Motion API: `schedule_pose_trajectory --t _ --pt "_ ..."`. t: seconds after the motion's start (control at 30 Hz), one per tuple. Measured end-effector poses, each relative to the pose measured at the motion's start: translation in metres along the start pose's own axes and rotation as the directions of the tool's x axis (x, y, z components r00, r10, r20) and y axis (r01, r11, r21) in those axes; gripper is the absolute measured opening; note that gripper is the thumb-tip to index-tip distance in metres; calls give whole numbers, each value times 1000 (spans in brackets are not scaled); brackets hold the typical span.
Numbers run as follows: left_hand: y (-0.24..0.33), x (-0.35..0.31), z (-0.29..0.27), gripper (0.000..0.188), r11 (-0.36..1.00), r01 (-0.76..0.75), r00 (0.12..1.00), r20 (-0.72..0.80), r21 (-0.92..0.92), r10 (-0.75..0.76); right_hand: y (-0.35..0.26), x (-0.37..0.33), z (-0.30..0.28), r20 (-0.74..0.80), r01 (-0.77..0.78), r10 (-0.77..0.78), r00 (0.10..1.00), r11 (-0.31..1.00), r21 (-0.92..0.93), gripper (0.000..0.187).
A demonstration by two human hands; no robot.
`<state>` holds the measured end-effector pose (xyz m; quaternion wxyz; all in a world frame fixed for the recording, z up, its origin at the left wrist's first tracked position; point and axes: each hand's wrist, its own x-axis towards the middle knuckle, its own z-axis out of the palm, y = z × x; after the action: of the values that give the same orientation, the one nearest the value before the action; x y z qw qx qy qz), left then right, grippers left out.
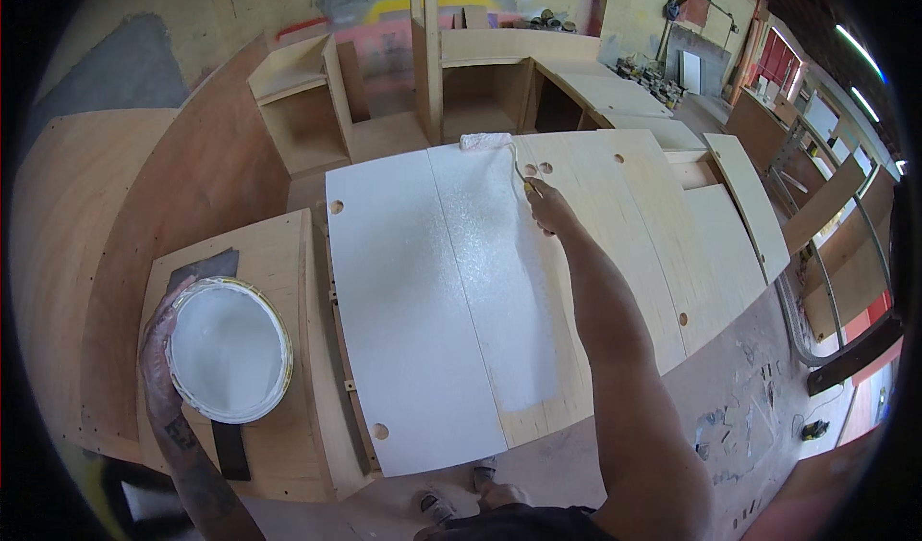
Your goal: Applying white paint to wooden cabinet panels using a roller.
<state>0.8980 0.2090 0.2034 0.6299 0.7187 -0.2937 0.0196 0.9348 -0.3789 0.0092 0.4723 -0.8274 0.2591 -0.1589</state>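
Left hand [158,354] grips the rim of a white paint bucket [230,349]. Beyond the bucket, right hand [549,205] clasps a paint roller [486,142], apparently touching the half-painted wooden panel [423,301].

Wet-glossy painted plywood panel [480,282] (bare elsewhere)

roller handle [524,178] mostly hidden in right hand [547,205], left forearm [206,488] cut off by lower edge
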Motion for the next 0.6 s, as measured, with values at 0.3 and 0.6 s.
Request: schedule_pose_trajectory --t 0.3,0.6 --pt "-17 -20 -19 52 996 30 996 86 -86 -22 85 -289 -52 77 -31 60 995 944 -328 42" --pt "-24 -45 5 52 985 16 992 125 -171 6 121 -404 -50 -107 -120 99 989 970 -211 43"
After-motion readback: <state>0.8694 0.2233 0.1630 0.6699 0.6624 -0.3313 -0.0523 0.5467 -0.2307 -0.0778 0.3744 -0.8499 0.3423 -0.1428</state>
